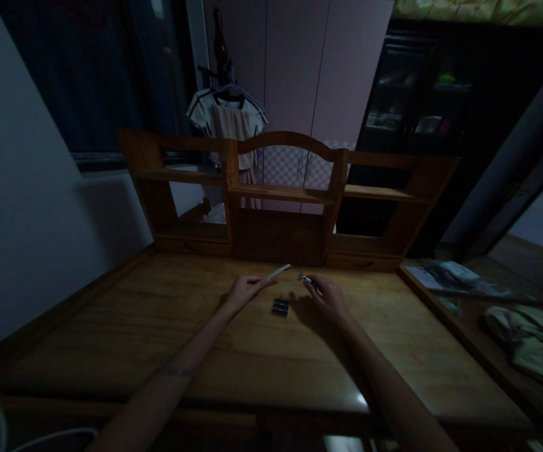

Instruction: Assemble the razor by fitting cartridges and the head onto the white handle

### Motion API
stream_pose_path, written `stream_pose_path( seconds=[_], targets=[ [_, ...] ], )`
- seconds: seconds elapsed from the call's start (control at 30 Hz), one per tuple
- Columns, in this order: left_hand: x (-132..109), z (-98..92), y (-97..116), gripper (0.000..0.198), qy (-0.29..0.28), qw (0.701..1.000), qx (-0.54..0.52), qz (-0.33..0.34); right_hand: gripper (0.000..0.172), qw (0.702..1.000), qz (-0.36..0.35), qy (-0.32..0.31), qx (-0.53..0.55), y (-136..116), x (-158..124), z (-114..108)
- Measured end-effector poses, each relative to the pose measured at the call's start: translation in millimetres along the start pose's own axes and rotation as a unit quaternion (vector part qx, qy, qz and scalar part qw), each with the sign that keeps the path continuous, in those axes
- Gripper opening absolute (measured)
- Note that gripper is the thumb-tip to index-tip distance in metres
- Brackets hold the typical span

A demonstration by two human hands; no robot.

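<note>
My left hand (245, 289) is closed on the near end of a slim white stick (279, 272), which points up and to the right over the desk. Between the fingers of my right hand (328, 297) is a small white piece with a shiny, metallic-looking tip (302, 277); its exact kind is too small to make out. That tip faces the stick, with a short gap separating the two. Below and between both hands, a small group of dark rectangular strips (280, 307) with pale lines lies on the wooden desk (181, 314).
A wooden shelf unit (283, 196) with small drawers runs along the desk's back. Pale cloth (542, 345) and a stack of papers and packets (452, 276) lie beyond the raised right edge. A white cable (59, 433) hangs at lower left. Clothes (228, 116) hang behind.
</note>
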State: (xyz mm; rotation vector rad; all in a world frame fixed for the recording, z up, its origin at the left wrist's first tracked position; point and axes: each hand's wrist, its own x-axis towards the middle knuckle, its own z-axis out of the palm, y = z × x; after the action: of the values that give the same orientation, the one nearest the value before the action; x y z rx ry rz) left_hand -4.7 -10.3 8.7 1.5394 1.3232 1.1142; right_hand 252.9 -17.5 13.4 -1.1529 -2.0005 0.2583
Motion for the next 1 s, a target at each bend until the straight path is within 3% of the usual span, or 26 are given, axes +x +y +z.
stream_pose_path(
  seconds=[0.13,0.23,0.4,0.63,1.0],
  targets=[
    [-0.9,1.1,-2.3,0.068,-0.037,0.999,-0.033,-0.023,0.035,1.0,0.001,-0.004,-0.005,0.3,0.3,0.6],
    [-4.1,5.7,-1.1,0.063,-0.077,0.997,-0.028,0.001,0.035,1.0,-0.003,-0.008,-0.008,0.2,0.5,-0.2],
    [-3.8,4.7,0.6,0.063,-0.044,0.999,-0.02,0.008,0.035,1.0,0.005,-0.01,-0.01,1.1,0.1,-0.6],
    [-7.6,6.6,6.9,0.059,-0.076,0.997,-0.024,0.021,0.036,1.0,0.008,-0.016,0.001,1.9,0.5,0.3],
    [-6.1,6.2,4.0,0.063,-0.079,0.997,-0.022,-0.004,0.036,1.0,0.01,-0.018,0.013,0.6,0.7,-0.5]
  ],
)
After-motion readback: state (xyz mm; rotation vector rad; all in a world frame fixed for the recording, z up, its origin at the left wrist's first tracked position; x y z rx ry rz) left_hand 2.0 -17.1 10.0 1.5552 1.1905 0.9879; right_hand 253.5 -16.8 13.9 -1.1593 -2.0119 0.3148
